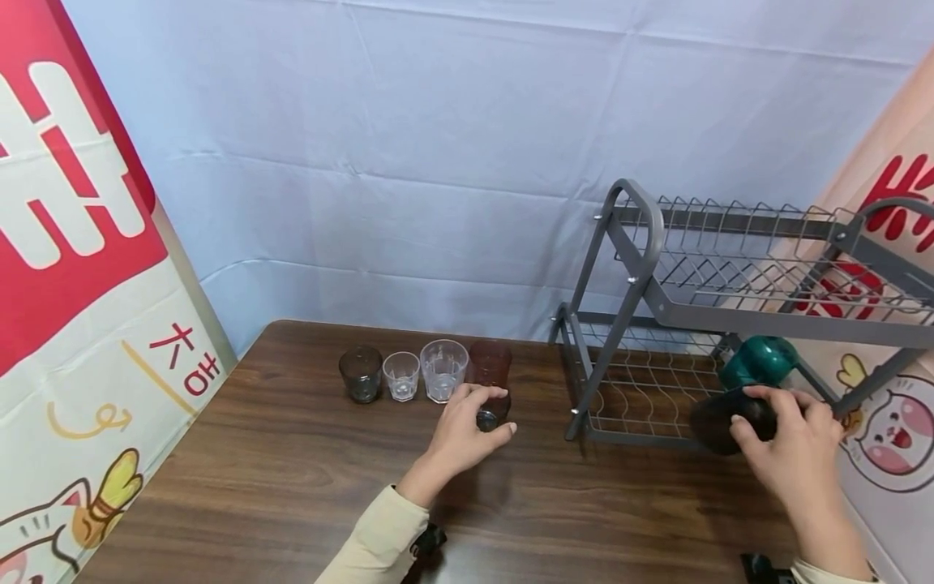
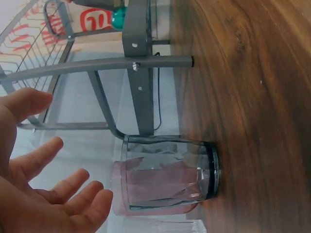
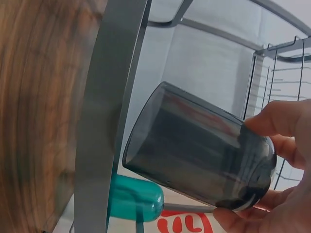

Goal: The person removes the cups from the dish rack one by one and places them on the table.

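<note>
My right hand [image 1: 799,438] grips a dark grey drinking glass [image 3: 199,150] near its base, fingers and thumb around it. The glass is tilted with its mouth toward the lower tier of a grey metal dish rack [image 1: 631,316]. Beside it on that tier lies a teal glass [image 1: 759,362]. Over the table my left hand [image 1: 463,430] has its fingers spread and relaxed, holding nothing. Close by it a smoky-tinted glass [image 2: 170,172] stands upright on the table, partly hidden by the hand in the head view. A reddish glass [image 1: 490,362] stands right behind that one.
Left of the reddish glass, a larger clear glass [image 1: 443,369], a smaller clear glass [image 1: 401,375] and a dark glass [image 1: 361,373] stand in a row on the wooden table [image 1: 292,470]. The rack's wire upper tier [image 1: 744,268] overhangs the lower one. A pale cloth [image 1: 409,203] hangs behind.
</note>
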Demonstrator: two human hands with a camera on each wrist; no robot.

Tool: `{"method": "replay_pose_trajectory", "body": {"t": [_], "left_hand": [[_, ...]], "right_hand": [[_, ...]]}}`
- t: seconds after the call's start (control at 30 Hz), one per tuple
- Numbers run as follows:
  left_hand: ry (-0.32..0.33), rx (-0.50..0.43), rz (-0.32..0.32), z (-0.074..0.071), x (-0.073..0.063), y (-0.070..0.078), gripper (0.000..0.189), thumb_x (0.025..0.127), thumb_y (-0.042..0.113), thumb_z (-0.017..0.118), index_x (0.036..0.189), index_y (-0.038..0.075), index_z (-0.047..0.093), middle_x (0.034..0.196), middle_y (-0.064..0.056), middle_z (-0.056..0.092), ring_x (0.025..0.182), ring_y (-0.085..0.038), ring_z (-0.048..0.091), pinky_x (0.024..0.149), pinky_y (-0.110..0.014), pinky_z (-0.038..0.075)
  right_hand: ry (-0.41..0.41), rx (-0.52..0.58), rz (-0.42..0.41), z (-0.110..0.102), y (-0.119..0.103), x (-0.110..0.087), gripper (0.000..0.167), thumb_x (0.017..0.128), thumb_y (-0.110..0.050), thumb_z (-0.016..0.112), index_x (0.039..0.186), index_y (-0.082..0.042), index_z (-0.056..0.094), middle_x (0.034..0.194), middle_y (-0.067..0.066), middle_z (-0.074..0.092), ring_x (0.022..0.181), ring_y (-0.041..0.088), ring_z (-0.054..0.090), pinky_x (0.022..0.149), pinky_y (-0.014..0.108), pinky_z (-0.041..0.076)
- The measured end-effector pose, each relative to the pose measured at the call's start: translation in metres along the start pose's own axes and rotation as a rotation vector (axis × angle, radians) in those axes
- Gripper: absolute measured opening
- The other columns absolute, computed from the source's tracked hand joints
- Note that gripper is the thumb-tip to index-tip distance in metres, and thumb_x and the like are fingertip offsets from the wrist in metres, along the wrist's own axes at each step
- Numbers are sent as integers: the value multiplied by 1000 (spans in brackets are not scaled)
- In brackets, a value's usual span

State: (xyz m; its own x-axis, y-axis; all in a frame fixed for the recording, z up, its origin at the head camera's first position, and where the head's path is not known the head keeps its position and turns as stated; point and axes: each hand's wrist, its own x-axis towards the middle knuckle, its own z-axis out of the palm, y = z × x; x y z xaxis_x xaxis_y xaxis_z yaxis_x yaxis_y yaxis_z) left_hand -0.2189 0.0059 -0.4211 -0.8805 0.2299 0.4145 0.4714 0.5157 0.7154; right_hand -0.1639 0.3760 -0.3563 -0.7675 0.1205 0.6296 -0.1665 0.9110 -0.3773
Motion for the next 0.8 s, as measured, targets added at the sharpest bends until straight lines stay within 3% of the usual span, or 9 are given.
{"method": "replay_pose_trajectory", "body": {"t": [0.13, 0.37, 0.53, 0.67, 0.8], "left_hand": [[7, -57, -8, 1, -1, -1, 44, 74, 28, 75, 114, 14, 64, 111, -3, 54, 101, -22, 51, 85, -42, 40], [31, -128, 12, 6, -2, -4, 42, 75, 28, 75, 114, 20, 64, 108, -2, 55, 96, -23, 53, 81, -38, 43], [14, -285, -5, 10, -6, -3, 42, 76, 23, 75, 116, 17, 63, 108, -5, 55, 96, -29, 53, 74, -42, 48], [2, -366, -24, 14, -9, -2, 43, 76, 18, 75, 118, 17, 62, 112, -4, 55, 100, -30, 53, 73, -43, 50], [-10, -407, -34, 19, -11, -1, 44, 76, 13, 74, 119, 15, 61, 115, -5, 55, 101, -27, 52, 73, -45, 49]], "right_hand": [[49, 46, -36, 3, -8, -5, 36, 71, 3, 66, 105, 4, 57, 110, 37, 44, 103, 57, 33, 88, 66, 16], [53, 99, 26, 7, -21, -9, 37, 71, 3, 68, 107, 3, 59, 116, 35, 45, 106, 57, 33, 85, 67, 19], [52, 139, 83, 10, -29, -13, 39, 73, 3, 68, 110, 4, 58, 117, 34, 47, 108, 52, 36, 81, 64, 23], [54, 162, 145, 16, -32, -19, 39, 74, 2, 69, 111, 3, 59, 106, 24, 55, 98, 34, 43, 72, 45, 31], [36, 190, 250, 21, -36, -25, 39, 77, -3, 70, 114, -2, 59, 97, 12, 54, 85, 8, 41, 65, 28, 30]]}}
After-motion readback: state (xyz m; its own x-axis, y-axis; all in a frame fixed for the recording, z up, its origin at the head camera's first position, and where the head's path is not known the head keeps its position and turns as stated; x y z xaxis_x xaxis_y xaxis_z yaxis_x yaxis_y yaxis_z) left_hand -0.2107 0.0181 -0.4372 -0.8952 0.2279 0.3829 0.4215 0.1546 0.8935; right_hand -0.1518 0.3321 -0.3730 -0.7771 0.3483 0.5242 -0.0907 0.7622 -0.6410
